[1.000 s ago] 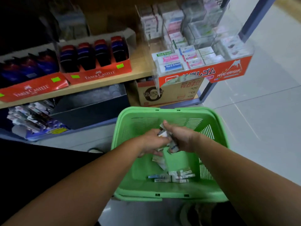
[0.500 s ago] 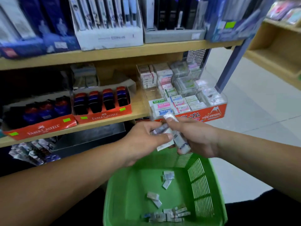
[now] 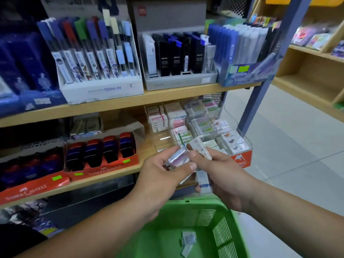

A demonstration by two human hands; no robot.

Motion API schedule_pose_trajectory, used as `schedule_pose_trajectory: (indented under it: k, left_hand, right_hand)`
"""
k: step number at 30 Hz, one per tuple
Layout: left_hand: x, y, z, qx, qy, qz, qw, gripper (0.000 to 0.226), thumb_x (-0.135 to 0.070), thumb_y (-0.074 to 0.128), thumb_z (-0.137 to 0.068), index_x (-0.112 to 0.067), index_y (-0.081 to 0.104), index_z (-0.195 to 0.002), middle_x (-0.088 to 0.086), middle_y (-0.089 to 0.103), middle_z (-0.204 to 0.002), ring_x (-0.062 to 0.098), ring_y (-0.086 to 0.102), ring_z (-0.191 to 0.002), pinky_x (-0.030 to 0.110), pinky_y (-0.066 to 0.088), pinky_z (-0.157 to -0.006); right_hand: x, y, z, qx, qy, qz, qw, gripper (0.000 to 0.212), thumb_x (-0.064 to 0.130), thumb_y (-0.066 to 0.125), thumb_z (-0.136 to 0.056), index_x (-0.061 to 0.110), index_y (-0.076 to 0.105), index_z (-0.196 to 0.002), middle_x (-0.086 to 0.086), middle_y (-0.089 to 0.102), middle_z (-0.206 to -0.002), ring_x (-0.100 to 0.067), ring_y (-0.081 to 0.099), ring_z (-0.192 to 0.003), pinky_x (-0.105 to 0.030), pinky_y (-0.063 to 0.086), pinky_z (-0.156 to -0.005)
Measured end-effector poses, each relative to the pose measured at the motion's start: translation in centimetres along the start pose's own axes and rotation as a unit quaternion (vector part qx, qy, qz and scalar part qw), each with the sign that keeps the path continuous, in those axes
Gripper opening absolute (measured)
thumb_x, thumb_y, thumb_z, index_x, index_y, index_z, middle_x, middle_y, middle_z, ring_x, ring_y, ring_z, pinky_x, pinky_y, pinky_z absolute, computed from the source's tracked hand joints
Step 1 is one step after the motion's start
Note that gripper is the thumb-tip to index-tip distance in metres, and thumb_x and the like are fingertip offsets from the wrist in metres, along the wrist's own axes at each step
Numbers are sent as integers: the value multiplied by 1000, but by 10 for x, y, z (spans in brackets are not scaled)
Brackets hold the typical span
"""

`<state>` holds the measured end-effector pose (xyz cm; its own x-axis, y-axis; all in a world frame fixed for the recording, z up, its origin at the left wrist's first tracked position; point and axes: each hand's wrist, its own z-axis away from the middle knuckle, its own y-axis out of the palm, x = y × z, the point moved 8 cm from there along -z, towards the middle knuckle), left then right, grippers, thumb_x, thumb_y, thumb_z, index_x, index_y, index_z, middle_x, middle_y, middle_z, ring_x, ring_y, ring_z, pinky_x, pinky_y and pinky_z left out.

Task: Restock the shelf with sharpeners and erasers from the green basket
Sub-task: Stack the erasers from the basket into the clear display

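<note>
We see a wooden shelf unit (image 3: 130, 102) filling the left and middle of the view, with a pale tiled floor (image 3: 290, 157) to its right. The green basket (image 3: 226, 208) sits at the bottom of the view, in front of the shelf and directly under both hands. A few small wrapped packets (image 3: 188, 240) lie on its bottom.

On the upper board stand boxes of pens and refills, among them a white box marked CONAN (image 3: 104, 88). On the lower board, to the right, a clear tiered eraser display (image 3: 240, 144) with an orange front is packed with small boxed erasers. To its left, 2 red Faber-Castell trays (image 3: 101, 170) hold rows of dark red-and-blue sharpeners (image 3: 109, 148).

The person's left hand (image 3: 158, 176) and right hand (image 3: 224, 176) meet in front of the display, above the basket's far rim. The left grip is curled, thumb and fingertips pinching a small shiny pinkish packet (image 3: 177, 158). The right grip is closed round a bundle of erasers (image 3: 200, 148): 1 sticks up above the thumb, and another with a blue band pokes out below the fingers. We cannot tell how many are in the bundle. The right thumb touches the left hand's packet.
</note>
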<state>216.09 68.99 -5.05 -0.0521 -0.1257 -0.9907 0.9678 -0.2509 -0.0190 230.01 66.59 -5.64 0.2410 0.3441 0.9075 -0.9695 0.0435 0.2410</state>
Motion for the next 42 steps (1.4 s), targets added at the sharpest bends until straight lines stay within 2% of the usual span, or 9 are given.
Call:
schedule_pose_trajectory:
  k: [5, 8, 10, 14, 19, 23, 27, 38, 42]
  left_hand:
    - [-2, 22, -9, 53, -24, 29, 998, 54, -33, 70, -98, -22, 54, -148, -6, 70, -134, 18, 71, -116, 41, 50, -111]
    - [-12, 27, -12, 55, 1, 9, 998, 33, -19, 63, -102, -19, 65, -136, -10, 76, -118, 8, 75, -99, 21, 58, -91]
    - [-13, 27, -15, 49, 2, 11, 999, 34, -15, 66, -99, -19, 67, -133, -9, 78, -112, 13, 78, -92, 21, 60, -86]
    - [-10, 26, -17, 33, 2, 17, 999, 42, -16, 74, -93, -22, 67, -134, -7, 75, -122, 7, 74, -106, 30, 59, -96]
    - [-15, 41, -10, 70, -4, 44, 997, 23, -13, 59, -102, -23, 71, -119, -1, 81, -100, 13, 76, -78, 14, 57, -66]
    - [-20, 47, -7, 94, 7, 18, 995, 28, -11, 50, -107, -24, 70, -122, 4, 80, -101, 27, 77, -81, 17, 57, -72]
    - [-25, 39, -14, 62, 9, 5, 998, 26, -5, 61, -101, -21, 69, -121, -5, 80, -105, 19, 78, -88, 20, 59, -73]
    - [-24, 37, -27, 10, 19, 43, 999, 31, 5, 77, -86, -11, 67, -111, -1, 77, -90, 15, 75, -75, 24, 60, -67]
    - [-25, 38, -32, 13, 18, 54, 998, 31, 5, 77, -87, -14, 69, -110, 0, 78, -94, 19, 78, -82, 26, 60, -67]
  right_hand:
    - [15, -20, -2, -31, -11, 5, 999, 21, 28, 67, -100, 11, 77, -108, -13, 71, -87, -23, 62, -66, -31, 47, -49]
    - [18, -27, -3, -38, -10, -5, 999, 23, 28, 66, -101, 9, 76, -112, -13, 72, -86, -20, 64, -62, -31, 51, -51]
    - [20, -30, -3, -44, -16, -11, 999, 21, 28, 65, -102, 13, 76, -113, -11, 73, -86, -18, 67, -60, -31, 53, -53]
    - [24, -33, -5, -79, -55, -5, 995, 22, 31, 69, -99, 13, 75, -111, -13, 73, -92, -21, 69, -70, -32, 55, -56]
    - [25, -28, -4, -116, -83, -1, 990, 17, 38, 66, -101, 26, 76, -109, -9, 74, -83, -20, 68, -60, -29, 48, -44]
    - [26, -31, -10, -106, -66, 13, 992, 25, 42, 64, -101, 23, 73, -114, -17, 74, -88, -25, 66, -60, -30, 45, -42]
    - [30, -35, -12, -82, -55, 15, 995, 29, 38, 60, -105, 12, 69, -114, -10, 66, -72, -24, 63, -52, -27, 45, -41]
    - [37, -51, -19, -76, -110, 62, 989, 18, 25, 59, -106, 10, 69, -108, -14, 67, -82, -26, 64, -68, -27, 50, -48]
    - [42, -51, -21, -68, -122, 47, 989, 19, 28, 62, -105, 10, 65, -111, -17, 67, -85, -32, 69, -74, -44, 58, -60]
